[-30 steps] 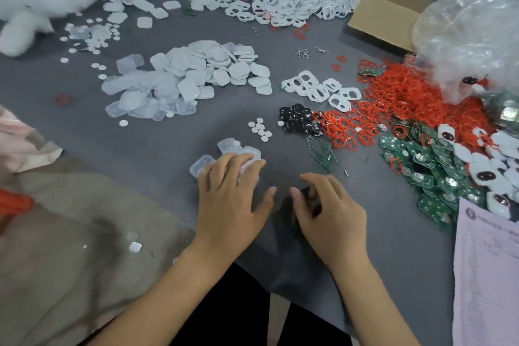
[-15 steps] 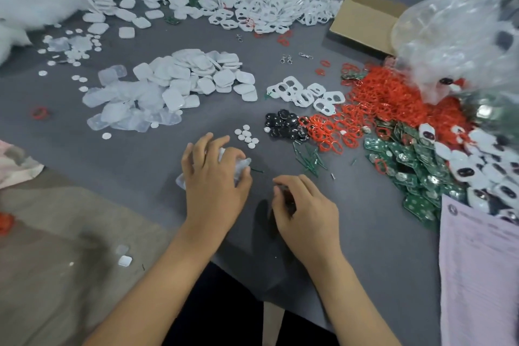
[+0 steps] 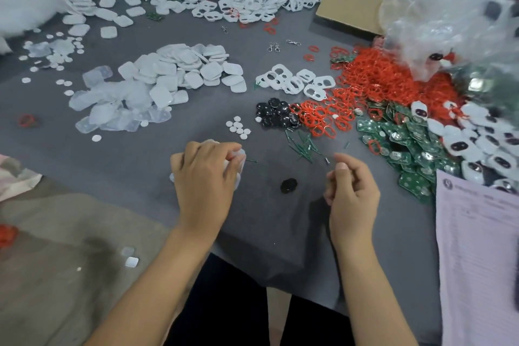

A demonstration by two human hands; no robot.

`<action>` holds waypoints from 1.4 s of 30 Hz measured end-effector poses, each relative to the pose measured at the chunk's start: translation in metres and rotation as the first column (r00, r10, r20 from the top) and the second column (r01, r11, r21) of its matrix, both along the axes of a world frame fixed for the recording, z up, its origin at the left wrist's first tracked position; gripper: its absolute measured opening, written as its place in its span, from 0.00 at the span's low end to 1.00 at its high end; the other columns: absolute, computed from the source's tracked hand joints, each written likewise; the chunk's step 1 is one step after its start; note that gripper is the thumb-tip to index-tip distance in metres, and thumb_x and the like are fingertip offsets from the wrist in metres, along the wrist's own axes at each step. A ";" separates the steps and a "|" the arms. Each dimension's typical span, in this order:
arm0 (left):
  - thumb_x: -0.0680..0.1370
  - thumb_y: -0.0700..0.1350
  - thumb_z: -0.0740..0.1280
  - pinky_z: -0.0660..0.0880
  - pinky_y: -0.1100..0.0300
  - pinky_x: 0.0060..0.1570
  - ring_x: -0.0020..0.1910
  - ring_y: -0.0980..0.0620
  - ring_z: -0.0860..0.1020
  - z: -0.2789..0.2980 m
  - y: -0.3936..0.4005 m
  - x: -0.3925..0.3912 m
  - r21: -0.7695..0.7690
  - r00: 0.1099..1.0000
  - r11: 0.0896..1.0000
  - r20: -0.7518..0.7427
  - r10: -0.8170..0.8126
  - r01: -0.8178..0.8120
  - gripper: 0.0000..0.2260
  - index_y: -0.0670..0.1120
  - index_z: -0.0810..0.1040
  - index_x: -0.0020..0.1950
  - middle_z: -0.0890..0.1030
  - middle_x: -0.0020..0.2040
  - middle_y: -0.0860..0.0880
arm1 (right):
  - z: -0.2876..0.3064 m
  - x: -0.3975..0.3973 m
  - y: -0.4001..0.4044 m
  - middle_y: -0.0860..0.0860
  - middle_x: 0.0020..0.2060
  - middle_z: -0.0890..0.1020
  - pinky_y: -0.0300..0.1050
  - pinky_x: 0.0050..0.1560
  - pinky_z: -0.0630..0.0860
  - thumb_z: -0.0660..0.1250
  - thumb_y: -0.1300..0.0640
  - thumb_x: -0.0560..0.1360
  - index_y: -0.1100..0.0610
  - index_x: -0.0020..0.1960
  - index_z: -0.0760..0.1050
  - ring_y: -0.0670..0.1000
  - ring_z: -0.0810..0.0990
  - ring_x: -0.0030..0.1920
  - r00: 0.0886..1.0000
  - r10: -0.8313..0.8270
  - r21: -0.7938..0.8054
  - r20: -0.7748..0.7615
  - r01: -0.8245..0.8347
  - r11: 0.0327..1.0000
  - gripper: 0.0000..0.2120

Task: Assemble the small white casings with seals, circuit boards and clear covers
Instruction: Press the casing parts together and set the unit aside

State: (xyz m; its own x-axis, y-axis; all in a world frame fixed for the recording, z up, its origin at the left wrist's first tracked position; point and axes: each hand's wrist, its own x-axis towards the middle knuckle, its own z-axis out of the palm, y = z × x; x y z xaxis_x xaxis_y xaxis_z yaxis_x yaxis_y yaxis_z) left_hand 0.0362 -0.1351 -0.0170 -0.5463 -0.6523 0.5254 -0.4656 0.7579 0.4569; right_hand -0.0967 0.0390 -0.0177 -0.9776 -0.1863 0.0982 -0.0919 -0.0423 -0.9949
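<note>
At the near edge of the grey-covered bench (image 3: 140, 166), the left hand (image 3: 206, 177) lies knuckles-up with its fingers curled over a small bunch of clear covers (image 3: 240, 159), whose pale edges show past the fingertips. The right hand (image 3: 352, 191) hovers just above the cloth with its fingers loosely curled and thumb raised; whether it pinches anything cannot be told. Between the two hands a single black disc (image 3: 288, 185) lies on the cloth, apart from both. Toward the middle of the bench sit a heap of clear and white covers (image 3: 157, 87), a cluster of black discs (image 3: 276, 114) and a few white casings (image 3: 295, 81). Red seals (image 3: 373, 78) spread toward the right edge, with green circuit boards (image 3: 404, 143) just nearer. A pink printed sheet (image 3: 477, 247) overhangs the near right corner, and a cardboard box (image 3: 351, 0) stands at the far right.
</note>
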 end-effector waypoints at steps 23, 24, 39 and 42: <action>0.79 0.46 0.72 0.75 0.48 0.57 0.54 0.49 0.76 0.004 0.044 -0.023 0.274 0.836 0.831 0.138 -0.532 0.484 0.16 0.50 0.81 0.67 0.78 0.52 0.52 | 0.006 0.008 0.032 0.43 0.39 0.85 0.33 0.42 0.75 0.72 0.62 0.78 0.50 0.46 0.83 0.46 0.82 0.39 0.963 0.159 0.361 -0.216 -0.072 0.930 0.07; 0.79 0.46 0.72 0.75 0.48 0.57 0.53 0.50 0.76 0.003 0.046 -0.024 0.288 0.837 0.828 0.128 -0.531 0.481 0.16 0.50 0.81 0.68 0.78 0.51 0.53 | 0.006 0.007 0.033 0.44 0.39 0.84 0.34 0.42 0.75 0.72 0.61 0.78 0.50 0.46 0.83 0.47 0.81 0.39 0.961 0.166 0.380 -0.222 -0.071 0.922 0.07; 0.75 0.50 0.76 0.73 0.53 0.52 0.47 0.56 0.73 0.003 0.045 -0.025 0.302 0.828 0.810 0.101 -0.551 0.502 0.16 0.53 0.81 0.62 0.76 0.46 0.59 | 0.011 -0.005 0.030 0.40 0.34 0.84 0.31 0.39 0.74 0.75 0.58 0.74 0.48 0.44 0.86 0.40 0.82 0.36 0.956 0.271 0.562 -0.112 -0.164 0.811 0.06; 0.76 0.51 0.75 0.72 0.54 0.54 0.49 0.55 0.73 0.004 0.046 -0.024 0.285 0.832 0.818 0.107 -0.545 0.499 0.15 0.53 0.81 0.62 0.75 0.47 0.58 | 0.009 0.001 0.029 0.42 0.33 0.83 0.31 0.37 0.71 0.76 0.60 0.73 0.48 0.45 0.85 0.43 0.79 0.33 0.953 0.254 0.561 -0.168 -0.119 0.819 0.07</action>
